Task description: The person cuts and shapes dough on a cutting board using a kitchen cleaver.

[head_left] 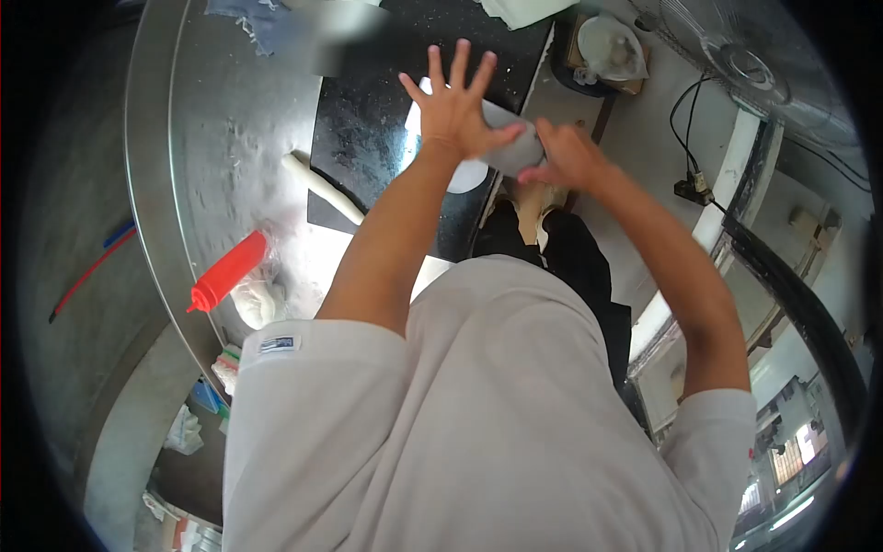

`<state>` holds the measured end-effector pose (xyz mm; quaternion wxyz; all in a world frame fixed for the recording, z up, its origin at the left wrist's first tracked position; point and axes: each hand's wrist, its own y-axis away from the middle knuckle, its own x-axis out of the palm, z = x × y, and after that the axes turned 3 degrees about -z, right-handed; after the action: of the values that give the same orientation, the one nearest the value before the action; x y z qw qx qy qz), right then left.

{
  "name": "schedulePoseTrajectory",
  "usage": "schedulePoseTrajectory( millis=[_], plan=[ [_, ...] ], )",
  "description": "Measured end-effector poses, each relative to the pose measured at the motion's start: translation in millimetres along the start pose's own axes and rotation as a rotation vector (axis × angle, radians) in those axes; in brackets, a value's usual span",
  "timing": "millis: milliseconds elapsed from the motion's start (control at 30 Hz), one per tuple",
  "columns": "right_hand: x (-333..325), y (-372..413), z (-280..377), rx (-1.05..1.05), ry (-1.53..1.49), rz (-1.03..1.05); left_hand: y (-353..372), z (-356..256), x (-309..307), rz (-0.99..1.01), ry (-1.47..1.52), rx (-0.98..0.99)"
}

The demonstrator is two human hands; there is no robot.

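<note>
My left hand (453, 120) has its fingers spread over a white flat piece (467, 177) on the black board (359, 120). Its thumb reaches over a grey flat, blade-like object (511, 147); whether it touches is unclear. At the board's right edge, my right hand (566, 158) grips the end of that grey object, slightly blurred. A long white dough-like roll (322, 187) lies across the board's left edge, partly on the metal table.
A red squeeze bottle (228, 271) lies by a clear bag with white contents (260, 302) at the left. Blue-grey cloth (258, 23) is at the top left. A fan (750, 69), cables and a bagged bowl (612, 48) are at the upper right.
</note>
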<state>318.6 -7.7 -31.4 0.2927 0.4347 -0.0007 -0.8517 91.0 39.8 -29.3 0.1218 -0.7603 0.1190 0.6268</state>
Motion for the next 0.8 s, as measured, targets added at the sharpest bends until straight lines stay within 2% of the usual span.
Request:
schedulePoseTrajectory(
  millis=[100, 167, 233, 333, 400, 467, 533, 600, 633, 667, 733, 767, 800],
  plan=[
    [-22, -24, 14, -0.007, 0.003, 0.068, -5, 13, 1, -0.078, -0.008, -0.018],
    [-6, 4, 30, 0.071, -0.105, 0.120, 20, 16, 0, -0.024, 0.048, 0.110],
    [24, 39, 29, 0.136, -0.146, 0.148, 50, -1, -2, 0.111, 0.027, 0.131],
    [30, 34, -5, 0.021, -0.060, -0.018, 15, -7, 9, 0.070, 0.020, 0.122],
    [0, 8, -10, 0.043, -0.020, 0.100, 10, -8, 7, -0.006, 0.025, 0.087],
    [-31, -22, -15, -0.107, 0.063, 0.098, 1, -4, 8, -0.068, -0.006, -0.015],
    [-57, -48, -5, -0.126, 0.141, 0.153, -17, 8, 9, -0.138, -0.019, -0.069],
    [-30, -31, 9, -0.096, -0.003, 0.140, -10, 17, 11, -0.125, 0.013, -0.042],
    [-16, -21, 5, -0.072, -0.075, 0.147, 10, 20, 13, -0.079, -0.013, 0.073],
    [-14, -5, 12, -0.006, -0.076, 0.180, 15, 9, 9, -0.034, -0.027, 0.073],
    [0, -1, -2, -0.004, -0.052, 0.134, 7, -6, 9, 0.031, -0.059, 0.096],
    [-1, -2, -18, -0.003, -0.026, 0.108, -2, -6, 11, 0.039, -0.075, 0.081],
    [-12, -14, -26, -0.080, -0.012, 0.084, -14, 0, 18, -0.035, -0.060, 0.068]
  ],
)
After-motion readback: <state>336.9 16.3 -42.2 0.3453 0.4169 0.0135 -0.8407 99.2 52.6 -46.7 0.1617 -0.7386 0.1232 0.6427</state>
